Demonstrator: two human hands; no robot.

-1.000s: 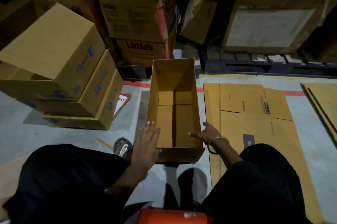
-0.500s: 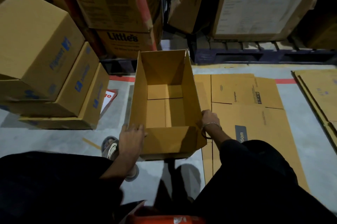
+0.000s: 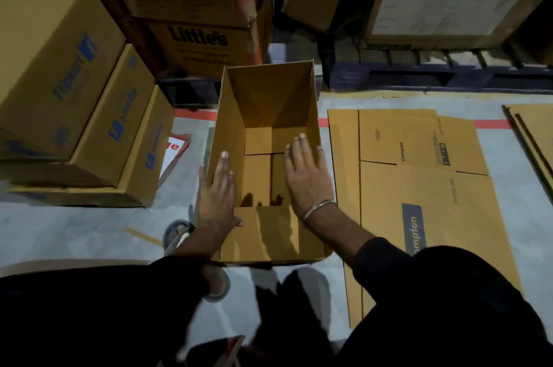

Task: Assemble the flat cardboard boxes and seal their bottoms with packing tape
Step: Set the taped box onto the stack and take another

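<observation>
An assembled brown cardboard box (image 3: 269,97) stands open-topped on the grey floor in front of me, its bottom flaps folded shut inside. My left hand (image 3: 217,187) lies flat with straight fingers over the box's left wall. My right hand (image 3: 306,175), a metal bangle on its wrist, reaches flat over the right wall, fingers straight and spread above the inside. Neither hand holds anything. A flat Crompton carton (image 3: 419,187) lies on the floor right of the box.
Three assembled boxes with blue print (image 3: 74,97) are stacked at the left. Large cartons, one marked Little's (image 3: 200,46), stand behind on a dark pallet (image 3: 419,76). More flat cardboard (image 3: 535,133) lies at far right. A tape roll (image 3: 176,235) sits by my left arm.
Both hands let go of the box's near corners and moved forward, now flat over its left and right walls. The view shifted closer over the box.
</observation>
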